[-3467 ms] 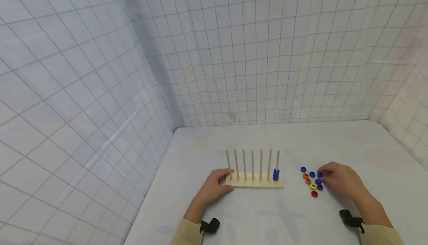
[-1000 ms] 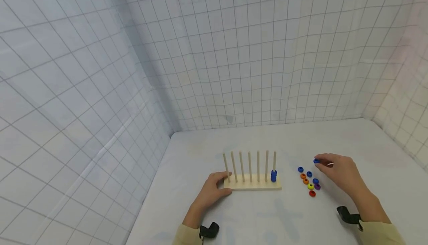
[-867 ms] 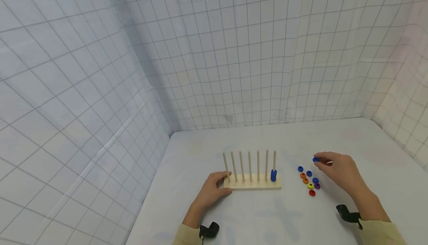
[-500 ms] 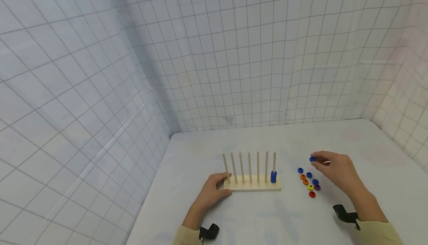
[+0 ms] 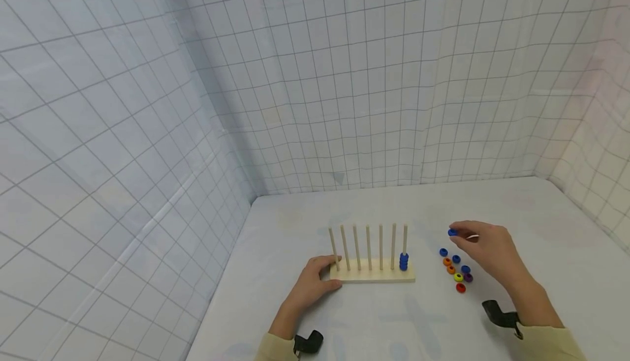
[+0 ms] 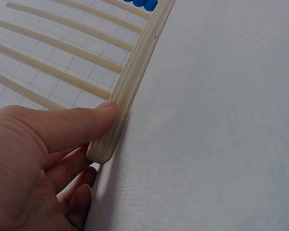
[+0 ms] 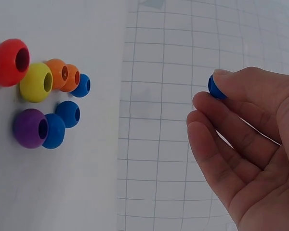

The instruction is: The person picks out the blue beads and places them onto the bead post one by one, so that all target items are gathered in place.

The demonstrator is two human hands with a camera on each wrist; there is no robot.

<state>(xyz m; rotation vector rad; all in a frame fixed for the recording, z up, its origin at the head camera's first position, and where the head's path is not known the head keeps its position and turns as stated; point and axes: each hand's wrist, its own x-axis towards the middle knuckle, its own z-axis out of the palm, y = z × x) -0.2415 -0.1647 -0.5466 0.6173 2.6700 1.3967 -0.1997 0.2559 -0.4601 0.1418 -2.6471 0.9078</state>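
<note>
Head view looks forward and down at the desk (image 5: 275,224) from farther back; wrist views sit way closer, tipped sideways, left sharing the peg rack (image 5: 372,276) with it, right the loose beads (image 5: 451,269).

We had our left hand (image 5: 311,284) in a kinda C-shaped grip, with the left thumb (image 6: 77,126) stretched out pretty straight and the fingers under it (image 6: 70,167) bent. Our right hand (image 5: 489,246) was held up in a neat little pinch aimed to the left, right thumb (image 7: 255,83) and index finger (image 7: 226,115) close together at the tips, the others just loosely curved. Both arms (image 5: 275,347) slanted in toward each other, and we kept the hands well apart.
</note>
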